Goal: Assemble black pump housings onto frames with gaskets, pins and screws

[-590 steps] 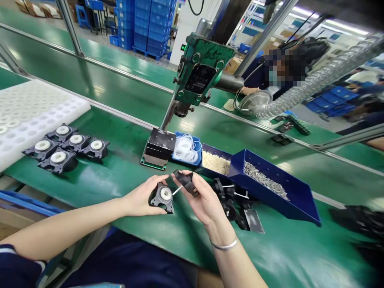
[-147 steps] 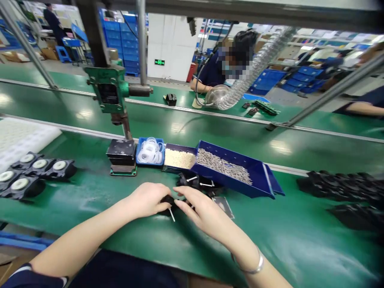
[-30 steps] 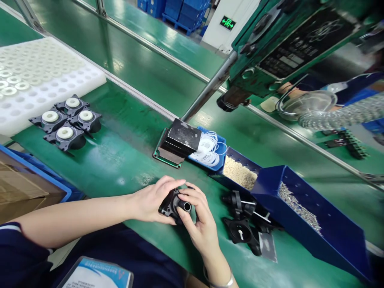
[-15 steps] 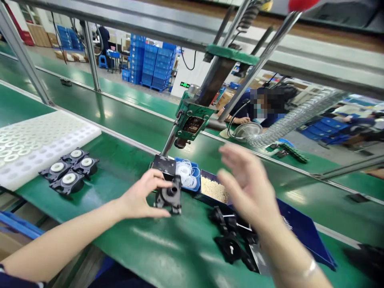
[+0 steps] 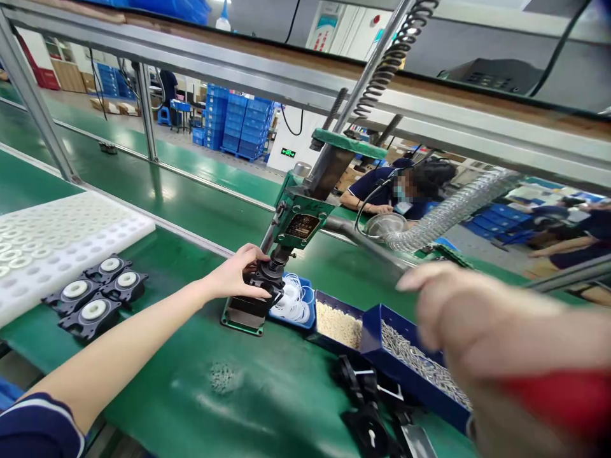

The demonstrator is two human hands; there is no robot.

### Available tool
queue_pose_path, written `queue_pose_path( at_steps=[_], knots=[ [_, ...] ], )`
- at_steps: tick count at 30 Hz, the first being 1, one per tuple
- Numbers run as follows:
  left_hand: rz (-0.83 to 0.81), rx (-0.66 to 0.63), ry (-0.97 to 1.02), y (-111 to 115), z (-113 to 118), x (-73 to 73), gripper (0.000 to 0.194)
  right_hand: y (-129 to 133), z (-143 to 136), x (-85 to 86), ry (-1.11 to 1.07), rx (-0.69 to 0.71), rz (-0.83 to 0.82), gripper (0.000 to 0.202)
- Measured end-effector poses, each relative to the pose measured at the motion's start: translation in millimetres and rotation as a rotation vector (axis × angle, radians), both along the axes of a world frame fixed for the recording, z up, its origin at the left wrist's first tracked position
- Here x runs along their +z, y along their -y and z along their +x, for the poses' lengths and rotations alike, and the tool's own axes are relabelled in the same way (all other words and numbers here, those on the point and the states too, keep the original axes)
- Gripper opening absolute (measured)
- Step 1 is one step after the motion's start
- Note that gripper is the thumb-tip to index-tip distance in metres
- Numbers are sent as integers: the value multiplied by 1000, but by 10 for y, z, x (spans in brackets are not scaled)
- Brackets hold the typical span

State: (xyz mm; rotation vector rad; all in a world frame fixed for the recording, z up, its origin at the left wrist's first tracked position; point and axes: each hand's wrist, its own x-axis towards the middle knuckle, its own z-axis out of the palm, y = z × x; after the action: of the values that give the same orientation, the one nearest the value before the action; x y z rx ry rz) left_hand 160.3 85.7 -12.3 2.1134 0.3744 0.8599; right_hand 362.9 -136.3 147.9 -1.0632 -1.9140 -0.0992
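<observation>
A green hand press (image 5: 301, 222) stands on the bench with its ram down on a black plastic housing (image 5: 265, 280). My left hand (image 5: 241, 272) is closed around that housing, thumb and fingers on its sides, holding it on the press base (image 5: 244, 316). Blurred and close to the camera, my right hand (image 5: 477, 318) is wrapped round the press lever (image 5: 365, 243). A red knob (image 5: 563, 401) shows beneath the palm. Several black housings with white rings (image 5: 94, 310) sit together at the left. More black parts (image 5: 370, 423) lie below the bins.
Beside the press are a blue bin of white rings (image 5: 310, 302), a bin of small cream pieces (image 5: 338, 327) and a bin of metal pins (image 5: 420, 362). A white tray (image 5: 114, 216) lies at the left. Another person (image 5: 377, 191) works across the bench.
My left hand has carried the black housing forward under the press. My right hand has moved right onto the lever, which has swung down, and the ram has come down on the housing.
</observation>
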Motion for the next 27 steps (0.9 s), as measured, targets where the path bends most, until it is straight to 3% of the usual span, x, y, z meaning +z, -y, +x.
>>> queue_pose_path(
  at_steps=[2,4,10,14,18,20,22,24,26,27],
  knots=[
    [19,2,6,-44,28,-6,64,154,-84,-266,-13,107,-61,28],
    [37,-4,1,-67,44,-10,64,186,-170,-456,-28,97,-55,20],
    [24,-11,-15,-82,55,-25,63,35,-247,-747,-64,53,97,19],
    [-15,8,-17,-126,55,-9,66,13,-167,-624,-17,112,133,18],
    [39,27,-23,42,-27,57,65,43,-73,-150,-120,193,118,21],
    [108,1,-29,272,-91,55,63,27,5,112,-273,103,138,28],
    [106,-40,-37,574,-129,-26,58,-10,161,271,-319,-49,160,33],
    [72,-82,-97,894,-94,-202,56,-46,422,243,-216,-206,99,34],
    [12,-138,-190,1173,27,-437,55,-57,781,16,-39,-382,-135,29],
    [-23,-159,-225,1283,110,-556,55,-46,982,-155,52,-484,-329,28]
  ],
)
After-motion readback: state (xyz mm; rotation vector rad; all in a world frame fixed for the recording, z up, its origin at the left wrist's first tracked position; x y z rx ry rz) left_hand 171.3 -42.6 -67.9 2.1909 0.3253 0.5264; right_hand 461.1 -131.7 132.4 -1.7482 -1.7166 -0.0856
